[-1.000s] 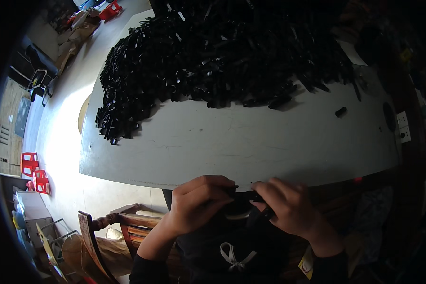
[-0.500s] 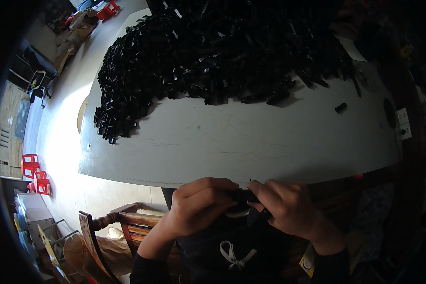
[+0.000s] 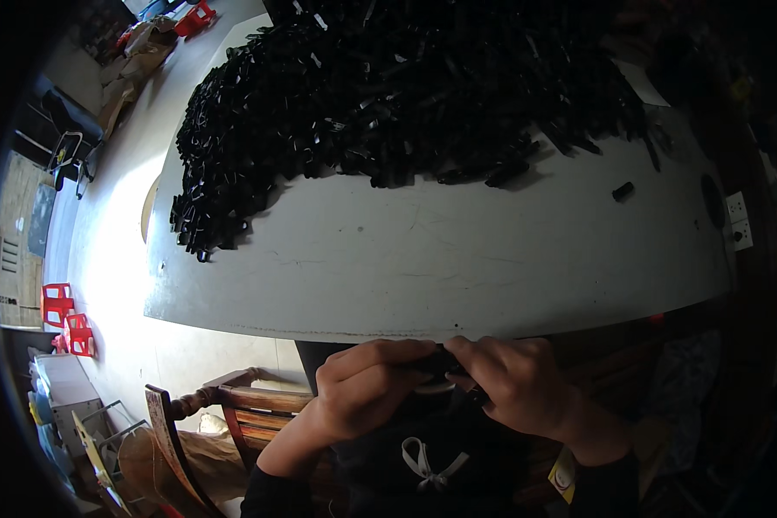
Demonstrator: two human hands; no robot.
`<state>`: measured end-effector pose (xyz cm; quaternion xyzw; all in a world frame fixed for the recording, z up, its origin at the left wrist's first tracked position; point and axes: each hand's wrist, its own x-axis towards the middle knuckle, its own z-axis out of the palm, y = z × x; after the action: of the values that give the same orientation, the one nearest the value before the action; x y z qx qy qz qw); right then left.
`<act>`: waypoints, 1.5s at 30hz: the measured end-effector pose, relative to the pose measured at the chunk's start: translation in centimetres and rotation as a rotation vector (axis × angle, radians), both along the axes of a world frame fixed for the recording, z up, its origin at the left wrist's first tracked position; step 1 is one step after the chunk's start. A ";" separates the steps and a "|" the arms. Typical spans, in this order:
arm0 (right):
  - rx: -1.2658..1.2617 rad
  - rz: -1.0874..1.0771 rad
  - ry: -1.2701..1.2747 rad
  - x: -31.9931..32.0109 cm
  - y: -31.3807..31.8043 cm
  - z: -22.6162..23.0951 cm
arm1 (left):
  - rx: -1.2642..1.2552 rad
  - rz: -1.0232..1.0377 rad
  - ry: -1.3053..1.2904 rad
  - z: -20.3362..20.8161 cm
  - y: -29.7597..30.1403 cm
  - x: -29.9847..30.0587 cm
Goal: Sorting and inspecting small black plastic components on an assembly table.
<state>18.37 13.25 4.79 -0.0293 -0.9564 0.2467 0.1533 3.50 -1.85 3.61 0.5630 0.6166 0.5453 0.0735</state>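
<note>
Just in front of the table's near edge, my two hands meet around a small black plastic piece (image 3: pixel 439 363). My left hand (image 3: pixel 364 384) has its fingers closed on the piece from the left. From the other side my right hand (image 3: pixel 520 387) pinches it between thumb and fingers. Dark clothing behind makes the piece's outline hard to read, and the fingertips cover much of it. On the far half of the table lies a big heap of glossy black plastic pieces (image 3: pixel 363 112).
One loose black piece (image 3: pixel 623 192) lies on the right of the pale grey table (image 3: pixel 406 259). A wooden chair (image 3: pixel 259 401) stands at the lower left. Red stools (image 3: pixel 79 335) are on the floor farther left. A wall socket (image 3: pixel 738 220) is beyond the table's right end.
Both hands have dropped slightly toward me, away from the table's edge, with the black piece still between them. The heap and the loose piece lie as before.
</note>
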 end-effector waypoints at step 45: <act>-0.002 -0.584 -0.088 0.4 12.9 -3.9 | -0.393 0.197 0.122 -2.9 3.2 -7.4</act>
<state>18.74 26.15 0.91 -0.3142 -0.9130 0.1914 0.1763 -3.88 1.39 0.71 0.5066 0.7664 0.3843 0.0908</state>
